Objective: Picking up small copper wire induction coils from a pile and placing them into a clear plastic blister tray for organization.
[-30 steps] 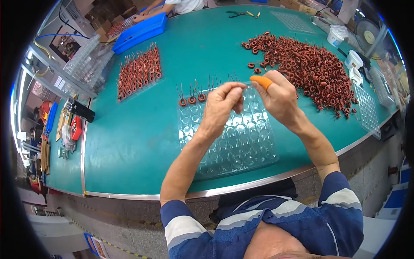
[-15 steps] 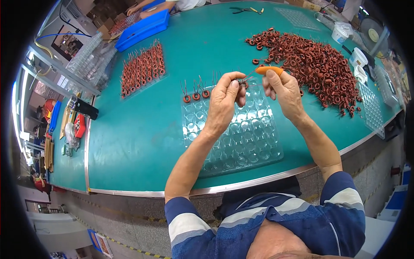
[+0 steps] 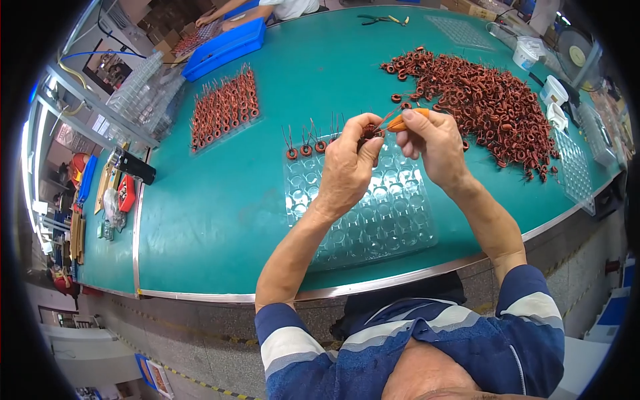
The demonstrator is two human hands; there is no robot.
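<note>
My left hand (image 3: pixel 347 167) is closed in a pinch on a small copper-wound ring coil (image 3: pixel 371 132), mostly covered by the fingers. My right hand (image 3: pixel 435 143) grips a slim orange tool (image 3: pixel 399 123), its narrow end up against the coil's wire leads; the exact kind of tool is unclear. Beneath both hands lies a clear plastic tray (image 3: pixel 360 235) with rows of round pockets. Along its far edge stand several coils (image 3: pixel 306 151), leads pointing up; part of that row is hidden behind my left hand.
A large heap of loose coils (image 3: pixel 483 110) spreads at the right. Left of the tray sits another tray filled with coils (image 3: pixel 225 110), near a blue bin (image 3: pixel 223 50). Pliers (image 3: pixel 382 20) lie at the far edge, white tubs (image 3: pixel 527 53) at far right. A person's arm (image 3: pixel 243 19) shows far left.
The orange tool has come down and left, its narrow end now close to the coil. My right hand has shifted slightly with it; my left hand has turned a little around the coil.
</note>
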